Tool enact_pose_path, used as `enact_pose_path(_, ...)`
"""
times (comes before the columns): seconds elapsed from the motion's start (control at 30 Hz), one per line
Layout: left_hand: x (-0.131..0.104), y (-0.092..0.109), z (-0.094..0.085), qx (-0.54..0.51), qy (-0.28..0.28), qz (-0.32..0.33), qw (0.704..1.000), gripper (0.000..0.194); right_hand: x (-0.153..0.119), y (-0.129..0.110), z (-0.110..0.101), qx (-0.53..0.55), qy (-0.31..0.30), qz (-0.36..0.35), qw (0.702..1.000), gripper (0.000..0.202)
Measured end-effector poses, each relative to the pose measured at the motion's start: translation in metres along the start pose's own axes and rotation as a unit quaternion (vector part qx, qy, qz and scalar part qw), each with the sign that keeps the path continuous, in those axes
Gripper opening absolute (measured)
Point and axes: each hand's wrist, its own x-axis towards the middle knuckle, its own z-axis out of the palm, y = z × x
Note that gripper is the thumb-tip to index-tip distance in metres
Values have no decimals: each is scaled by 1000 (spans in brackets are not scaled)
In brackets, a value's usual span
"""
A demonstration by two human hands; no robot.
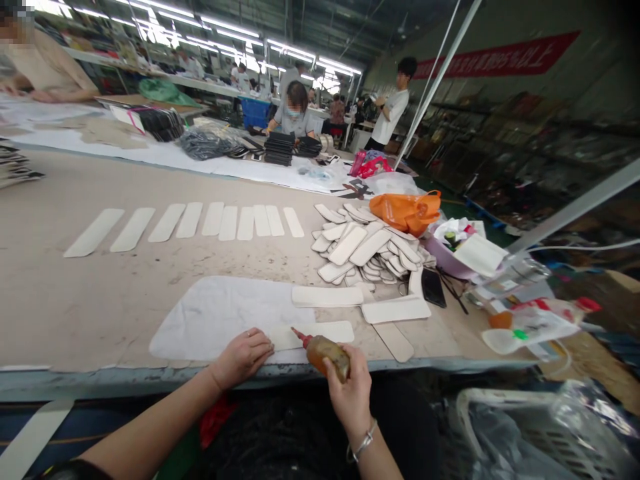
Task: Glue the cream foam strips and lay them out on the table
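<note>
My right hand (350, 383) is wrapped round a glue bottle (327, 357) with amber contents; its red nozzle points up and left over a white strip (333, 331). The strip lies near the table's front edge, partly on a white cloth (215, 313). My left hand (246, 353) rests at the strip's left end, fingers together and pressing on it. Just behind lie more white strips, one stack (327, 297) and another (396, 309) at its right. A beige strip (394, 341) lies to the right of the bottle.
Several white pieces (225, 222) form a row across the table (100, 300). A heap of pieces (367, 247) lies to the right, beside an orange bag (407, 212), a purple basin (453, 260) and a black phone (433, 288). People work behind.
</note>
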Motion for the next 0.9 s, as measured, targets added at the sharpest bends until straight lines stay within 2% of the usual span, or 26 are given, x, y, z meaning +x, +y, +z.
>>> enact_pose_path(0.13, -1, 1, -1, 1, -9, -5, 1000, 18, 0, -8, 21, 18, -42, -13, 999, 26)
enact_pose_path(0.3, -3, 1, 0, -6, -19, -24, 1000, 15, 1, -12, 26, 21, -53, -1, 998, 25)
enact_pose_path(0.63, 0, 2, 0, 13, 0, 6, 1000, 18, -11, -20, 9, 21, -66, 6, 998, 24)
enact_pose_path(0.73, -1, 2, 1, 17, -4, 8, 1000, 16, -13, -14, -1, 8, -57, 20, 998, 23)
enact_pose_path(0.9, 0, -1, 2, 10, 7, 23, 1000, 15, -15, 8, -28, -38, -8, 58, 998, 24)
